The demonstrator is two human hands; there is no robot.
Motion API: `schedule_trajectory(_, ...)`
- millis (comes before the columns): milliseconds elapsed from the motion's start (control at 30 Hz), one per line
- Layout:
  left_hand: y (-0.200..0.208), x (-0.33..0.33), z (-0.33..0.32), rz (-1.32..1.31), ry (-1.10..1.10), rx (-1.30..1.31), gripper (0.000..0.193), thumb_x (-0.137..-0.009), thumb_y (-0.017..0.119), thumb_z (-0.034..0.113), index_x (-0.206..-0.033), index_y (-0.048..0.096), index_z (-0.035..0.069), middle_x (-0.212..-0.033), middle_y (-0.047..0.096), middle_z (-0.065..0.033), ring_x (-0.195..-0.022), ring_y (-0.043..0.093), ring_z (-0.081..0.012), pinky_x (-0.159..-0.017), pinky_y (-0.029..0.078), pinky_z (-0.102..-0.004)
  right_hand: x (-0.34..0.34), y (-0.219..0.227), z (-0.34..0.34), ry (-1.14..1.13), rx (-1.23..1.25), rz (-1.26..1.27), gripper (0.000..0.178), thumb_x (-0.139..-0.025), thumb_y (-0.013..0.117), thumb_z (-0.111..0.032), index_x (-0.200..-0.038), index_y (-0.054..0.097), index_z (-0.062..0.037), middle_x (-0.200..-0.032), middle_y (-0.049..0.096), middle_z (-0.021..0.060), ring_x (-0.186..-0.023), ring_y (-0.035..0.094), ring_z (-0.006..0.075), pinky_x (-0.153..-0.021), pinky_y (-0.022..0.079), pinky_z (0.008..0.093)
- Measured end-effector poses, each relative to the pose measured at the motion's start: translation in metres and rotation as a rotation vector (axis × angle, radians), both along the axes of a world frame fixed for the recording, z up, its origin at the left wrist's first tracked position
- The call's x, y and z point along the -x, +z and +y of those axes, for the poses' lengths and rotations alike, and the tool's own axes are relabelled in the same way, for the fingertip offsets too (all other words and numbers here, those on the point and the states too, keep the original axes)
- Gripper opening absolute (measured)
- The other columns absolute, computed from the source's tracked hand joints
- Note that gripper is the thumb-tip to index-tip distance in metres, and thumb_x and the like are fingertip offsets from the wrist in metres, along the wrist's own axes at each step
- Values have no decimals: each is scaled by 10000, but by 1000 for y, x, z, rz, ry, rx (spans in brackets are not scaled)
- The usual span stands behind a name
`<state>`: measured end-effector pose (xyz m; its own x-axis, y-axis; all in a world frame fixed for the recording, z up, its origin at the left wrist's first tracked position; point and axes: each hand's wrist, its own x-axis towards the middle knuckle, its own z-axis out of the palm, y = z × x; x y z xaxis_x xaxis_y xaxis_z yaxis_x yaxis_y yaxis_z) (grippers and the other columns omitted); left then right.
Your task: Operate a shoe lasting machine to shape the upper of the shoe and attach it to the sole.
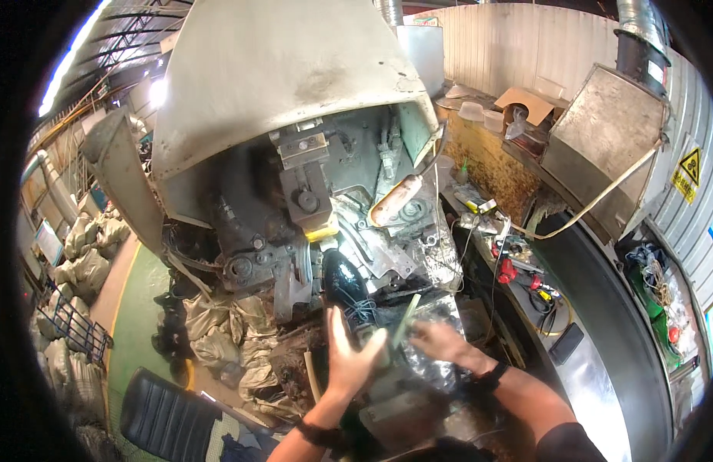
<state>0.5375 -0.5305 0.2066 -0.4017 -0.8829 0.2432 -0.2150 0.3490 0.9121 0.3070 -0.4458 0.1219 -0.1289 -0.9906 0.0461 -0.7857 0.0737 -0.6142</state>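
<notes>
A glossy black lace-up shoe [343, 281] points its toe at the machine [306, 196] in front of me, just below the yellow-tipped block at its middle. My left hand [350, 358] is closed round the heel end of the shoe, thumb to the right. The laces [362, 309] lie loosely over its top. To the right, my right hand [443, 341] is curled with fingers pinched at a pale green stick [406, 317], which slants up beside the shoe. Motion blurs that hand a little.
On the right, a dark conveyor belt [603, 308] runs past a ledge with red-handled tools [508, 271] and a phone [567, 343]. Cloth sacks [218, 331] lie left of the machine, near a black chair [170, 408]. A lamp with a worn housing [395, 200] overhangs the work spot.
</notes>
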Motion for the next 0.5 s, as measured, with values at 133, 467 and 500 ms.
schedule_trajectory(133,-14,25,4,-132,120,283,1176,-763,869,225,-1573,63,-55,-1613,163,-315,-1517,197,-390,-1241,196,-434,-23,35,12,-49,237,198,432,-981,598,-226,-1386,551,-85,-839,711,223,-775,725,341,-642,574,455)
schedule_trajectory(467,-31,22,6,-52,132,273,1082,-772,839,111,-1592,135,63,-1411,463,-236,-1242,502,-300,-1097,395,-429,-26,34,28,-10,397,245,168,-992,578,-214,-994,686,-85,-682,686,168,-605,696,342,-529,548,453)
schedule_trajectory(500,-28,23,5,-76,140,317,1074,-773,839,105,-1588,141,62,-1383,483,-216,-1218,514,-284,-1083,407,-419,-26,35,28,-20,440,228,198,-994,585,-231,-932,701,-84,-688,690,170,-611,699,345,-544,554,457)
